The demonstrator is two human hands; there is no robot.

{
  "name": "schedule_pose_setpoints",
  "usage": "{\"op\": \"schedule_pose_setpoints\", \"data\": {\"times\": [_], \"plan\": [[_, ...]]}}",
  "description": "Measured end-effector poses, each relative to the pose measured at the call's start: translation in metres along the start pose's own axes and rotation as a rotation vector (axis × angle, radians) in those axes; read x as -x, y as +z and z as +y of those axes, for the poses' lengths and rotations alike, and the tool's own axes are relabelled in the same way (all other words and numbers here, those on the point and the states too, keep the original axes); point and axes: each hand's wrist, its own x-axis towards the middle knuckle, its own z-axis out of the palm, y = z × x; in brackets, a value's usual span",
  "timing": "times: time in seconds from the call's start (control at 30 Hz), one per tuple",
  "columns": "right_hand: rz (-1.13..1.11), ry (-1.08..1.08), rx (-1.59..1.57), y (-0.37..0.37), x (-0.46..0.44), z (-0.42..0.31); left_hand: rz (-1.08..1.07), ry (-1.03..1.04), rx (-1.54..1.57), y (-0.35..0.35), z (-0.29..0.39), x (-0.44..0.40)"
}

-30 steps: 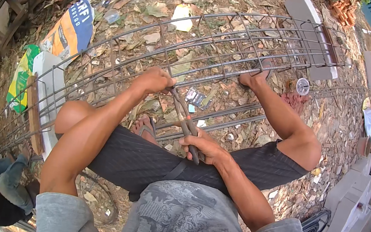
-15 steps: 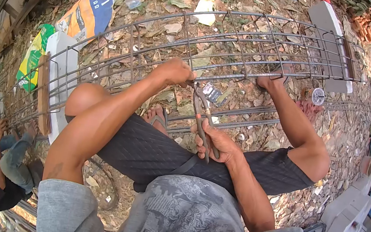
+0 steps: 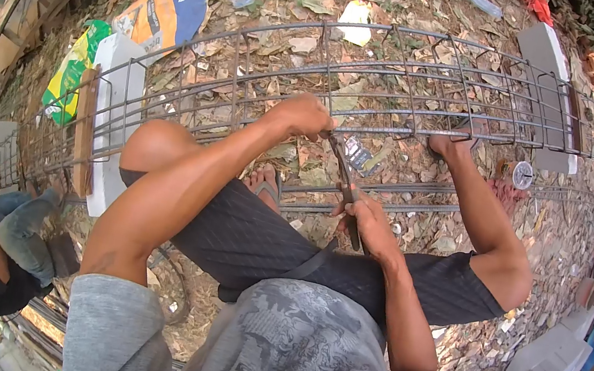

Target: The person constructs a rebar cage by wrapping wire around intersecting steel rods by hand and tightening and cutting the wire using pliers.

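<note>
A long rebar cage [image 3: 286, 68] stretches across the view, its ends resting on pale blocks. At its near edge, my left hand [image 3: 305, 116] is closed around something I cannot make out, touching the near bar. My right hand [image 3: 373, 227] grips the handles of long metal pliers [image 3: 348, 183]. The jaws of the pliers meet the near bar right beside my left fingertips. Between the handles no clear gap shows now.
Pale blocks [image 3: 107, 144] [image 3: 546, 58] support the cage left and right, with a wood strip [image 3: 86, 132] on the left one. Empty sacks [image 3: 169, 8] and a plastic cup [image 3: 522, 175] lie around. A co-worker [image 3: 16, 247] sits at lower left; loose bars [image 3: 389, 202] lie under my legs.
The view has shifted, so the scene sits further right. The handles of the pliers, spread apart half a second ago, are now together in my right hand. My left hand stays at the near bar.
</note>
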Motion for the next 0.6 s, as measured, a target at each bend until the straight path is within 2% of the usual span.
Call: {"op": "schedule_pose_setpoints", "data": {"times": [0.07, 0.17, 0.2, 0.23, 0.27, 0.33, 0.37, 0.47, 0.5, 0.57, 0.6], "plan": [[-0.165, 0.179, -0.211, -0.010, 0.000, 0.000, 0.005, 0.009, -0.033, 0.001, -0.003, -0.005], [-0.418, 0.437, -0.525, -0.031, -0.003, -0.022, 0.067, 0.047, -0.382, -0.009, 0.005, -0.006], [-0.503, 0.523, -0.630, -0.033, -0.004, -0.024, 0.149, 0.085, -0.412, -0.012, 0.012, 0.003], [-0.306, 0.295, 0.012, -0.024, 0.000, -0.005, 0.232, 0.121, -0.440, -0.014, 0.018, 0.014], [-0.176, 0.214, 0.169, -0.025, 0.005, -0.004, 0.313, 0.155, -0.468, -0.015, 0.023, 0.025], [0.095, 0.054, 0.478, -0.031, 0.014, -0.001, 0.242, 0.165, -0.407, -0.019, 0.028, 0.035], [-0.005, 0.215, 0.291, -0.034, 0.015, 0.008, 0.212, 0.169, -0.375, -0.018, 0.029, 0.039], [-0.072, 0.251, -0.328, -0.028, 0.018, 0.026, -0.092, 0.148, -0.258, 0.010, 0.019, 0.041], [-0.108, 0.333, -0.393, -0.029, 0.017, 0.025, -0.127, 0.166, -0.227, 0.020, 0.018, 0.040], [-0.109, 0.337, -0.529, -0.024, 0.014, 0.016, -0.199, 0.195, -0.161, 0.042, 0.012, 0.040], [-0.111, 0.335, -0.598, -0.022, 0.013, 0.007, -0.217, 0.164, 0.004, 0.054, 0.006, 0.041]]}}
